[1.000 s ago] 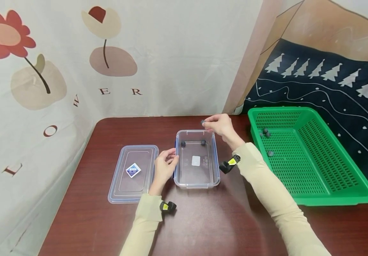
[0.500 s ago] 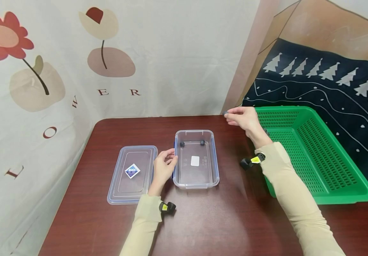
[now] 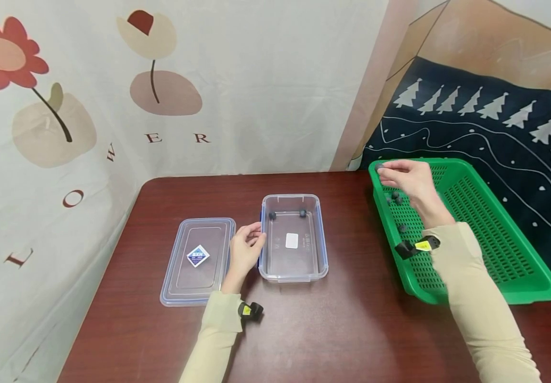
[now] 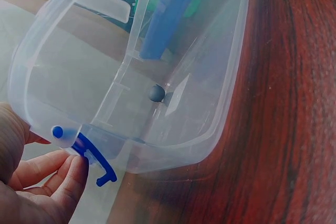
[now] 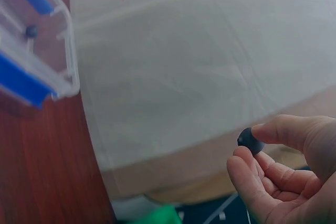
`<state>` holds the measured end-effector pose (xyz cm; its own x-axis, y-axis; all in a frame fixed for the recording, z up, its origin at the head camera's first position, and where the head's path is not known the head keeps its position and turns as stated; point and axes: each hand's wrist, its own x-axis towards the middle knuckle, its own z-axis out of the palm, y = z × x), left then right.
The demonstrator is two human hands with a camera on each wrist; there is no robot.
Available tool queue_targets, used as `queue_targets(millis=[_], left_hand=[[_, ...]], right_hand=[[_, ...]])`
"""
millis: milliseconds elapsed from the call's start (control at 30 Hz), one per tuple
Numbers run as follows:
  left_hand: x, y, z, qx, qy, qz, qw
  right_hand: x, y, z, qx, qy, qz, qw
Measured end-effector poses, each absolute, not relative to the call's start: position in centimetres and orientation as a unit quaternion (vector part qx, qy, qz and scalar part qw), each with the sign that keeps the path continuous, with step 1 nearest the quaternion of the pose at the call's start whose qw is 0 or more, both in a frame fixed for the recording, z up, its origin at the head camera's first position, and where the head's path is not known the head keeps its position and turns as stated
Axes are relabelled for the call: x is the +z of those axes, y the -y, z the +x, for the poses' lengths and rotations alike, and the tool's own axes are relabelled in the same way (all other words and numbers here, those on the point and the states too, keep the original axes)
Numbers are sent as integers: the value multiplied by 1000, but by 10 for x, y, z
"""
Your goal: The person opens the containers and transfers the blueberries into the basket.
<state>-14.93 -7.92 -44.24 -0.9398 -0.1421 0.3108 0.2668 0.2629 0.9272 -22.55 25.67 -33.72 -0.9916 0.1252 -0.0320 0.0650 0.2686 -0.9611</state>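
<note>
Two hands at work on a dark red desk [image 3: 304,330], one at a clear box, one over a green basket.

Largest first: the desk carries the green basket [image 3: 519,276] at the right, a clear box [image 3: 294,274] in the middle and its lid [image 3: 199,287] lying flat just beside it. The left hand [image 3: 244,255] rests against the box's left wall, fingers [image 4: 47,169] loosely curved by the blue latch [image 4: 94,158]. The right hand [image 3: 411,178] hovers above the basket's near-left corner, fingers [image 5: 252,177] pinching a small dark ball [image 5: 250,140]. Two like balls [image 3: 272,215] lie at the box's far wall; several more lie in the basket [image 3: 402,229]. The pinch is only at the fingertips, so the round ball could slip, bounce on the rim and roll off the desk.
</note>
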Motion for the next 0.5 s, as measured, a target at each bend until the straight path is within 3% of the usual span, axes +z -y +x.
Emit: queue_targets(millis=[300, 500], left_hand=[[-442, 79, -149, -605, 777, -42, 169], [-442, 79, -150, -604, 778, -41, 168]], right_hand=[[-353, -306, -208, 657, 749, -61, 62], [-366, -333, -200, 683, 723, -99, 42]])
